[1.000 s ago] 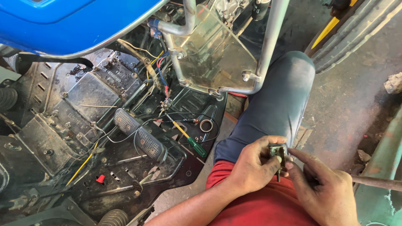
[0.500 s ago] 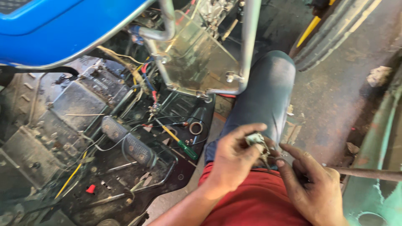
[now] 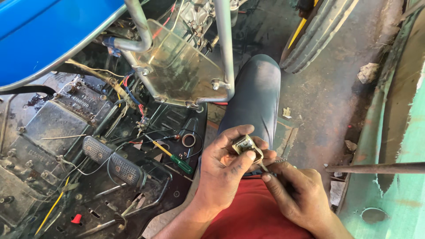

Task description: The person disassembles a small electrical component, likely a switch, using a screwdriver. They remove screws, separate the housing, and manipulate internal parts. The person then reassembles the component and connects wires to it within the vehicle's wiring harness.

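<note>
No package, label, sign or screen shows anywhere in this view. From the twelve o'clock edge round to six o'clock there is only bare machinery, loose wiring and stained floor, with nothing wrapped, boxed or tagged. Any small marks on the parts are too blurred to tell.

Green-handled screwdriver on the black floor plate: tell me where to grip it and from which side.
Grip the screwdriver by its green handle, the thick end nearest the knee, coming from above. It lies flat and slanted on the floor plate, its thin yellow shaft running up-left among loose wires, so that end is likely harder to pinch. Both hands are busy: the left hand holds a small metal part.
</note>
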